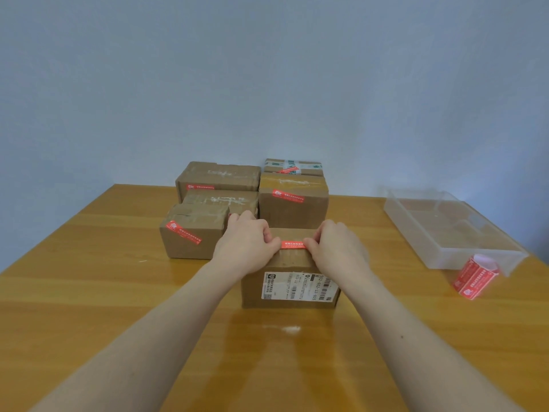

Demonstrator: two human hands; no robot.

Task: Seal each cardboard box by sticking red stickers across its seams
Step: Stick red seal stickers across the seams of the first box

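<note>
Both forearms come in from the bottom edge, elbows cut off. Left hand [246,242] and right hand [337,246] sit on top of the nearest cardboard box [289,288], fingers curled, each pinching one end of a red sticker [293,245] held flat along the box's top near edge; sticker ends hidden under the fingertips, so can't tell how much is stuck down. Box top mostly covered by the hands. Front face carries a white shipping label [300,286] with barcodes, print too small to read.

Behind it, 5 more brown cardboard boxes packed close: front-left box [190,233], flat box [219,200] behind it, partly hidden by the left hand, back-left box [217,176], tall middle box [292,203], and a rear box [292,167] with green-printed tape, only its top strip visible. 4 of them show a red sticker; on the flat one only a red sliver by the left hand. Tops have glossy clear tape, scuffed.

Right side: 1 clear plastic tray [445,230], rectangular, edges hard to make out against the wall. Just in front of it, 1 roll of red stickers [475,276] lying on its side.

Surface [89,292] is glossy yellow wood, reflecting the box
</note>
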